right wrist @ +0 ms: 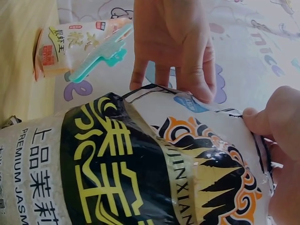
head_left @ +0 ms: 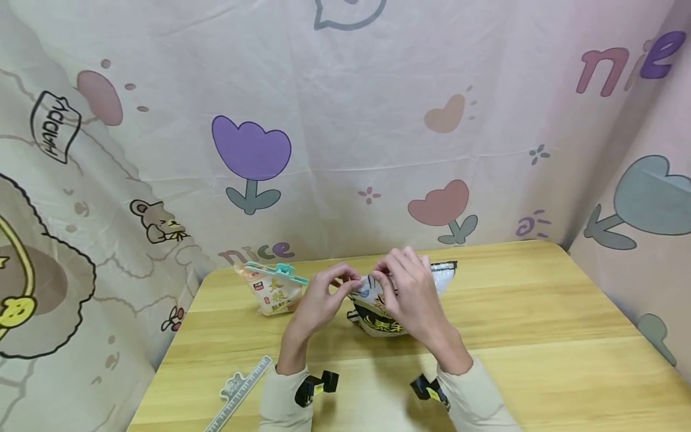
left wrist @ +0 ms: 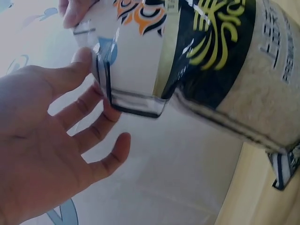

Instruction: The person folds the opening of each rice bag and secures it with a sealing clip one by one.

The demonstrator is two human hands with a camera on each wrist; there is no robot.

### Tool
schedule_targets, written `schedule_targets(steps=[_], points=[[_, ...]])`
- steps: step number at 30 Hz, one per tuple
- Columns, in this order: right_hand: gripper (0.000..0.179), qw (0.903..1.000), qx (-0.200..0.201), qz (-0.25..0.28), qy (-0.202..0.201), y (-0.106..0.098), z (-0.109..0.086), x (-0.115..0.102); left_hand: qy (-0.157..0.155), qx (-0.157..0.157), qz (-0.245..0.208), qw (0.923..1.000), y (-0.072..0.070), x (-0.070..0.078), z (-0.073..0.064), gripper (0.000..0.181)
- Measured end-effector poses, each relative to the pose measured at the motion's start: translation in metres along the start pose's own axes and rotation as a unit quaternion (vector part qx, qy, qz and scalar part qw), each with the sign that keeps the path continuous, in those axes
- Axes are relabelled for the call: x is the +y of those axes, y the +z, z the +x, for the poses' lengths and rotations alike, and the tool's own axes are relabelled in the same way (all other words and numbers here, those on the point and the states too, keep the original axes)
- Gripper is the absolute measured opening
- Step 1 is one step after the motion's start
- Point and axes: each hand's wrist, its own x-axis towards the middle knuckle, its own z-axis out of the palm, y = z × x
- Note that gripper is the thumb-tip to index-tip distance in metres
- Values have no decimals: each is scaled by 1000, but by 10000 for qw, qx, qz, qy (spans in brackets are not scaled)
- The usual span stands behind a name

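Observation:
A bag of jasmine rice [head_left: 380, 326] with a black and yellow label stands near the back of the table. My left hand [head_left: 324, 295] pinches the left part of its top edge between thumb and fingers. Farther right along that edge, my right hand [head_left: 412, 294] pinches the plastic. The left wrist view shows the left thumb and forefinger at the clear edge of the rice bag [left wrist: 206, 56], the other fingers spread loosely. In the right wrist view both hands hold the upper edge of the rice bag [right wrist: 112, 159], which is full of grains below.
A smaller orange and white food bag [head_left: 276, 300], closed across its top by a teal sealing clip [head_left: 283, 273], stands left of the rice. A pale clip [head_left: 243, 390] with a bear figure and piano-key stripes lies at the table's front left. Printed cloth [head_left: 345, 120] hangs behind.

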Motion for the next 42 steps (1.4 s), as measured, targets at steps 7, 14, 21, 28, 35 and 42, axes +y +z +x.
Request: schedule_targets(steps=[7, 14, 21, 28, 35, 42], points=[[4, 9997, 233, 12, -122, 1, 0, 2, -10, -180, 297, 9994, -3, -8, 0, 5], [6, 9999, 140, -1, -82, 2, 0, 1, -90, -332, 181, 9992, -8, -18, -2, 6], [8, 9998, 151, -82, -79, 4, 0, 1, -75, -467, 181, 9987, -11, -24, -4, 6], [8, 10000, 83, -31, -40, 3, 0, 2, -32, -453, 290, 9985, -15, -27, -7, 7], [6, 9999, -11, 3, 162, 0, -1, 0, 31, -415, 427, 9982, -15, -27, -9, 6], [7, 9999, -7, -11, 169, -1, 0, -3, 32, -431, 549, 9976, -18, -24, -10, 6]])
